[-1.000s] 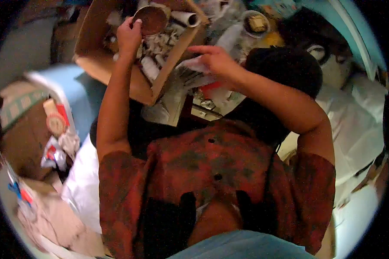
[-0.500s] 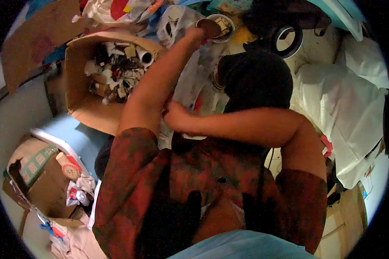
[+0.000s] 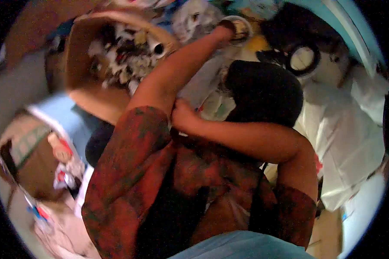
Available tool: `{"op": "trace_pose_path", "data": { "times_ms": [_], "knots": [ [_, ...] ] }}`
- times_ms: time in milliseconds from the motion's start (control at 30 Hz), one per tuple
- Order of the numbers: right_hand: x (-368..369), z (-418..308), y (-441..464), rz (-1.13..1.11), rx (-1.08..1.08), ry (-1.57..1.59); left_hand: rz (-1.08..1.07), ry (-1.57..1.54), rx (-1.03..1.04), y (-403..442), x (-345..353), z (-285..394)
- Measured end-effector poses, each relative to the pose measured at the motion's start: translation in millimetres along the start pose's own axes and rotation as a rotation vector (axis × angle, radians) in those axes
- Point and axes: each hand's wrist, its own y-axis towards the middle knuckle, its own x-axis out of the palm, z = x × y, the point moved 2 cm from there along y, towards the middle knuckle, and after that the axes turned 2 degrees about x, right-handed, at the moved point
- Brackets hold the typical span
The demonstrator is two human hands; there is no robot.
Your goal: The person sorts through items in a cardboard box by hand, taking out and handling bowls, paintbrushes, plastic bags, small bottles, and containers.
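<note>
Dimly, left hand (image 3: 227,31) at one tub (image 3: 248,28) — right hand (image 3: 185,115) apart; both grips unclear.

dim, grainy, motion-softened room, stretched by fisheye into black corners, paler light along the right edge

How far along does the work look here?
Apparently done: mixed scraps lie in the cardboard box. In hand: the left hand is at the round tub, its grip hidden; the right hand is closer in, grip unclear. Remaining, perhaps: pale pieces in the tub.
</note>
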Motion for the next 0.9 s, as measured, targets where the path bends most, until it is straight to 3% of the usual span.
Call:
{"op": "trace_pose_path", "data": {
  "times_ms": [67, 100, 133, 267, 333, 367, 400, 433, 533, 567, 633, 733, 833, 900],
  "knots": [
    [7, 7, 1, 0.010, -0.042, -0.076, 0.111, -0.767, -0.205, -33, -35, 52],
    [-6, -19, -10, 0.002, -0.035, -0.159, 0.167, -1.007, -0.222, -54, -59, 75],
    [-10, -33, -17, -0.061, -0.044, -0.043, 0.209, -1.126, -0.170, -80, -84, 96],
    [-6, -58, -30, -0.113, 0.134, 0.274, 0.575, -1.039, 0.269, -227, -203, 121],
    [-17, -31, -14, -0.128, 0.051, 0.100, 0.676, -1.222, -0.021, -300, -239, 83],
    [-17, -29, -13, -0.132, 0.075, 0.083, 0.829, -1.129, -0.057, -332, -236, 52],
    [-18, -26, -12, -0.137, 0.098, 0.065, 0.813, -1.128, -0.226, -364, -235, 41],
    [-14, -42, -21, -0.139, 0.193, 0.121, 0.940, -1.091, -0.407, -388, -209, -33],
    [-14, -39, -22, -0.131, 0.329, 0.177, 0.407, -0.733, -0.906, -437, -101, -135],
    [-16, -37, -21, -0.140, 0.342, 0.192, 0.159, -0.579, -0.988, -446, -55, -174],
    [-16, -31, -19, -0.158, 0.366, 0.216, -0.205, -0.236, -1.031, -448, 12, -191],
    [-11, -35, -16, -0.156, 0.369, 0.217, -0.231, -0.086, -1.119, -431, 107, -204],
    [-6, -44, -16, -0.161, 0.389, 0.175, -0.096, 0.241, -1.015, -415, 182, -245],
    [-9, -45, -13, -0.222, 0.368, 0.169, -0.055, -0.121, -1.296, -421, 132, -194]
  ]
}}
